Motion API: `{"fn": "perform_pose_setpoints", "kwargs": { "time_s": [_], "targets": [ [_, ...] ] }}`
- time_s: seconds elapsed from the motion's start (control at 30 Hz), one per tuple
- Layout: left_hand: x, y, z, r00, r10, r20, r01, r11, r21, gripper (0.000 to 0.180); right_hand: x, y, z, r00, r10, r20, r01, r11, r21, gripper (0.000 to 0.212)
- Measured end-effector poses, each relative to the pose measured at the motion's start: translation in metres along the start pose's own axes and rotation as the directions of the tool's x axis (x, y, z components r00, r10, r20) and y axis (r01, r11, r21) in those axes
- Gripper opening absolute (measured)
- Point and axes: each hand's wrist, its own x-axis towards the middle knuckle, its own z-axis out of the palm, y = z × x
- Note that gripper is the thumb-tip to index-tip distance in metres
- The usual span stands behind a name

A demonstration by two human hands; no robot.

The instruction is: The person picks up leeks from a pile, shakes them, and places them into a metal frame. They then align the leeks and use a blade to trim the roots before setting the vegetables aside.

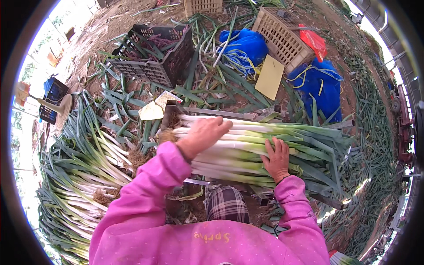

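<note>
Leeks [247, 148] lie in a thick bundle across a metal frame [212, 112] in front of us, white shanks toward our left, green tops fanning out to our right. In the head view, our only view, our left hand [204, 134] rests palm down on the white shanks near the root end, fingers spread and flat, pressing rather than gripping. Our right hand [277, 158] lies open on the middle of the bundle, fingers splayed over the pale green part, closed around nothing.

We judge that the main risk is the stack rolling: the leeks are round and smooth, piled several layers deep, and only 2 flat palms steady them. If either hand lifts, the near stalks could slide off the frame's front edge toward our lap. The green tops overhang the frame on the right with no support we can see, so they may sag and drag the bundle askew.

Room is tight. To our left a large heap of loose leeks [84, 163] lies just beside the frame, roots toward us. Beyond the bundle, a black plastic crate [152, 55] sits on the dirt, with a tan crate [285, 37], blue sacks [324, 84] and a yellow card [270, 76] farther right. Trimmed leaves cover the ground all around. The freest space is directly above the bundle and between our 2 forearms.
</note>
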Motion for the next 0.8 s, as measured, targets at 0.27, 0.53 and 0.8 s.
{"fn": "perform_pose_setpoints", "kwargs": {
  "time_s": [0.27,0.53,0.8],
  "targets": [
    [-0.076,-0.074,-0.224,0.893,-0.018,-0.449,0.096,0.984,0.153,0.033,0.002,0.004,-0.002,0.999,0.023,-0.032,-0.023,1.0,0.013,0.061],
    [0.011,-0.135,-0.18,0.64,-0.696,-0.326,0.499,0.699,-0.512,0.041,-0.003,0.011,-0.001,0.999,0.041,-0.021,-0.041,0.999,0.003,0.061],
    [0.123,-0.173,-0.049,0.76,-0.388,-0.522,0.296,0.921,-0.254,0.048,0.006,0.003,0.007,0.998,0.009,-0.07,-0.009,1.0,0.01,0.062]
  ]
}}
